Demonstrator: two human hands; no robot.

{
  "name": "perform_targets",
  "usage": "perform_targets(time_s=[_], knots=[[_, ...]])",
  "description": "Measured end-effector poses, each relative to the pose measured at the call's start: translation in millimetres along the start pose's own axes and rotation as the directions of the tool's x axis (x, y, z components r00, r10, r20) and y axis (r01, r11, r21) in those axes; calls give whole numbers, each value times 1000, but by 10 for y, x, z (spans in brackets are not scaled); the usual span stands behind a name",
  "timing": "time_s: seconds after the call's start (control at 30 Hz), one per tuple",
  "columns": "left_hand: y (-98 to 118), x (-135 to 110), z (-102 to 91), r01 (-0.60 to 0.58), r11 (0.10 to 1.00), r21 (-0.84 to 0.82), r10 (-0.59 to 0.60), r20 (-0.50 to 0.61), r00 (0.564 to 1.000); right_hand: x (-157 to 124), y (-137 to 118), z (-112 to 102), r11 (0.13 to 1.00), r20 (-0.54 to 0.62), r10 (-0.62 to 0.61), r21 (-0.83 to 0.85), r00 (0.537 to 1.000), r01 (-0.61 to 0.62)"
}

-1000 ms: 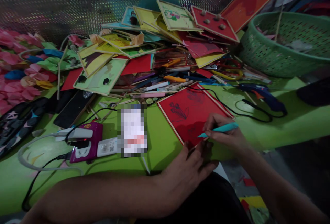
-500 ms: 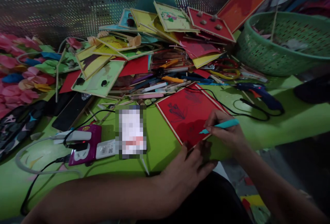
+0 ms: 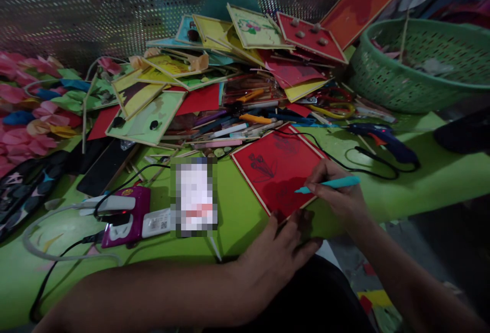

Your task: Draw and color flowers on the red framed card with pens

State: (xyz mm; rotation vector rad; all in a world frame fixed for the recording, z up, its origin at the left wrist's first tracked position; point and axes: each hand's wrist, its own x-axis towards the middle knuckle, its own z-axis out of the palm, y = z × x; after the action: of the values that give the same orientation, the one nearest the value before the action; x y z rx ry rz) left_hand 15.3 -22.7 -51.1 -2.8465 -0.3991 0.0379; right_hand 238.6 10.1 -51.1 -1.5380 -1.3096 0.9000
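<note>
A red card [image 3: 279, 169] edged with thin wooden sticks lies at a slant on the green table, bearing dark line drawings of flowers. My right hand [image 3: 333, 190] is closed around a turquoise marker pen [image 3: 340, 182], its tip over the lower right part of the card. With fingers apart, my left hand [image 3: 277, 251] rests along the card's near edge, fingertips touching the frame. Fainter dark marks show on the card near the pen tip; whether the tip touches the surface I cannot tell.
Stick-framed coloured cards [image 3: 260, 29] are heaped at the back, with loose pens in front. A green basket [image 3: 413, 80] and a glue gun [image 3: 386, 141] stand at right. Left are a pixelated phone [image 3: 194, 195], a purple power strip [image 3: 143, 218] and paper flowers [image 3: 30, 108].
My right hand has shifted slightly up and right with the pen, whose tip has moved a little up and left. The left hand stays on the card's edge.
</note>
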Motion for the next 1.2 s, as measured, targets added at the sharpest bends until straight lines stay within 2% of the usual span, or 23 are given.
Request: perform_targets(time_s=[0.1,0.3,0.77,0.93,1.2], knots=[[28,-4,33,18,1000,-19,-18,-19,1000,7,-6,1,1000,-35,-12,5,999,12],[69,-9,91,63,997,-38,-66,-89,994,29,-72,25,998,11,-25,-48,1000,26],[28,1,28,4,1000,-2,-4,5,1000,23,-104,47,991,52,-77,-101,996,82],[22,6,28,-28,999,15,27,40,999,12,-95,48,993,59,-63,-99,996,68],[54,-6,72,29,1000,10,-28,-35,999,-3,-52,12,985,52,-73,-151,996,80]])
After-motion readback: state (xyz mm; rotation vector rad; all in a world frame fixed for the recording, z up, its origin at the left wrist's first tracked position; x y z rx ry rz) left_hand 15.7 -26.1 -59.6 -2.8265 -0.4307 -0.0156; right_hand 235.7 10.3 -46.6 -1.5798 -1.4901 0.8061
